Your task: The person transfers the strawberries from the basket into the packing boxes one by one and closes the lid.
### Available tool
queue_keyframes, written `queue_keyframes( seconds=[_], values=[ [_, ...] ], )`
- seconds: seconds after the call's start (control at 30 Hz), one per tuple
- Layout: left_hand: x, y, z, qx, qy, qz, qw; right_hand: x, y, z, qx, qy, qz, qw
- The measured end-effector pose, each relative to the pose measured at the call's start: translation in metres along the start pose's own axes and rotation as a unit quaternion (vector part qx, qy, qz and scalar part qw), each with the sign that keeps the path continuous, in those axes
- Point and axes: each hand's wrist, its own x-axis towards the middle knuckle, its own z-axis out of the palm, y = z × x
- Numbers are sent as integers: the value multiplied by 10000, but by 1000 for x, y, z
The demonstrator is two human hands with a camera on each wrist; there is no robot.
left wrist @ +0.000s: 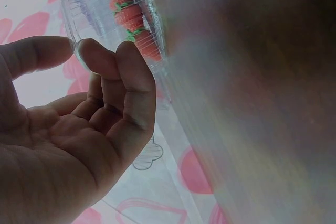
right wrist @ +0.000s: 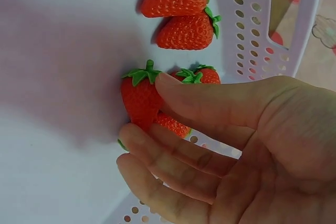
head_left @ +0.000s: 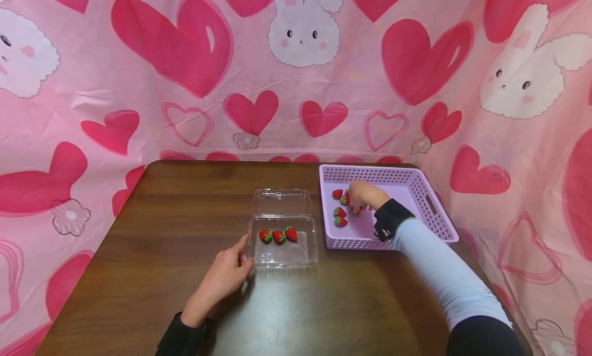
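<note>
My left hand (head_left: 224,274) pinches the near left rim of a clear plastic clamshell box (head_left: 284,256), its lid (head_left: 281,201) folded back behind it. Three strawberries (head_left: 278,237) lie in a row inside the box. Over on the right, my right hand (head_left: 367,195) reaches into a lilac basket (head_left: 407,191). Its thumb and fingertips pinch a red strawberry (right wrist: 140,98) with green leaves, seen in the right wrist view. Several other strawberries (head_left: 339,212) lie on the basket floor around that hand, some partly hidden behind its fingers.
Both containers stand on a dark brown wooden table (head_left: 194,207), the basket to the right of the box with a narrow gap between. A pink cloth (head_left: 296,83) printed with hearts and rabbits hangs behind and at the sides.
</note>
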Motion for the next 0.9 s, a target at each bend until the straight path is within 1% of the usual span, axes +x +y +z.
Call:
queue_keyframes(
  seconds=[0.17, 0.3, 0.5, 0.67, 0.9],
  values=[
    [-1, 1, -1, -60, -45, -64, 10000, 2, 0, 1, -12, 30, -25, 10000],
    [-1, 1, -1, -35, -35, -46, 10000, 1, 0, 1, 5, 25, -61, 10000],
    [-1, 1, -1, -86, -60, -75, 9999, 2, -2, 2, -202, -31, -31, 9998],
    [-1, 2, -2, -134, -93, -141, 9998, 3, -2, 2, -239, -67, -4, 9997],
    [-1, 1, -1, -101, -77, -69, 9999, 1, -4, 3, -301, -122, -36, 9995]
  ],
)
